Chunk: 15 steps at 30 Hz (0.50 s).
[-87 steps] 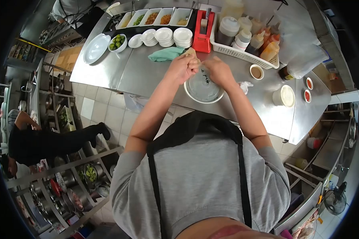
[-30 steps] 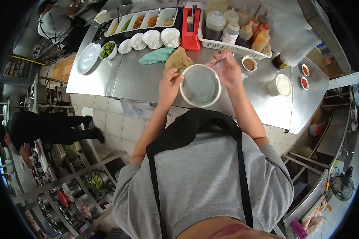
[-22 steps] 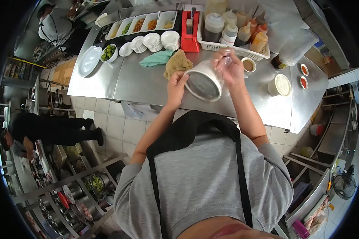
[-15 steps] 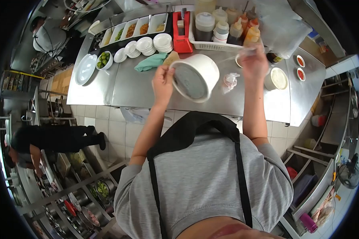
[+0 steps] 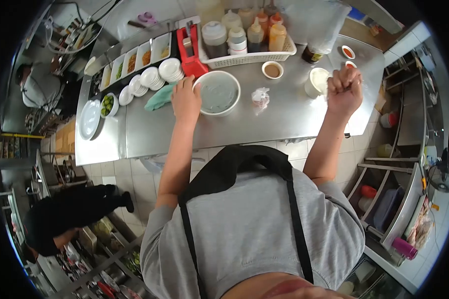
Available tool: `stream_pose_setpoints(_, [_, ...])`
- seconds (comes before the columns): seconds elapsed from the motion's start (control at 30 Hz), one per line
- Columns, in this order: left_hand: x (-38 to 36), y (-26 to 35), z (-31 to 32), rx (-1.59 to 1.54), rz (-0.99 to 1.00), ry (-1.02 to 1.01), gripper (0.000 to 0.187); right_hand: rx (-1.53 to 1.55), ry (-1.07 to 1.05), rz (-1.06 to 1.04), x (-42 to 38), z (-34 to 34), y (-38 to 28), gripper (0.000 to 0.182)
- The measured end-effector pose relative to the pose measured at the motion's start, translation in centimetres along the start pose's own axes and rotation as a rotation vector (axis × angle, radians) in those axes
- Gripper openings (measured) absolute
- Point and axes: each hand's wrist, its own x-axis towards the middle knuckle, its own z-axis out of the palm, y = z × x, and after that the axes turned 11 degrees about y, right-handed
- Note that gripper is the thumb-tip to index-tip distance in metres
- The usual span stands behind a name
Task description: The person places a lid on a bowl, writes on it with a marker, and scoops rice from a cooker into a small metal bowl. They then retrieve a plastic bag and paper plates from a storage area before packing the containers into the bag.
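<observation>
A large white bowl [image 5: 217, 93] with a greyish inside stands upright on the steel counter. My left hand [image 5: 186, 97] is at its left rim, fingers pointing away from me and apart. On the right, my right hand [image 5: 345, 92] is raised with its fingers curled; whatever they hold, if anything, is hidden. Close beside that hand is a white tub [image 5: 317, 82] with pale contents. A small knotted plastic bag [image 5: 260, 98] lies between the bowl and the tub. Behind the bag sits a small bowl of brown sauce [image 5: 272, 70].
A white basket [image 5: 249, 60] of sauce bottles and a red dispenser [image 5: 193, 66] stand at the back. Leftward are stacked dishes [image 5: 171, 70], a green cloth [image 5: 159, 98], a bowl of green fruit [image 5: 109, 105] and white plates [image 5: 90, 119]. Two people are at the far left.
The large bowl has gone from tilted in the air to upright on the counter. My left hand came down with it. My right hand moved right and curled. The view has shifted.
</observation>
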Motion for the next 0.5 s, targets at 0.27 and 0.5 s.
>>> stream_pose_setpoints(0.27, [-7.0,14.2,0.9,-1.267,-0.393,-0.747,0.041,0.276,0.008,0.471,-5.6,5.6,8.5,0.008])
stream_pose_setpoints(0.5, [-6.3,13.0,0.8,-0.954,-0.106,-0.57,0.029,-0.747,-0.393,-0.209,-6.7,3.6,5.9,0.013])
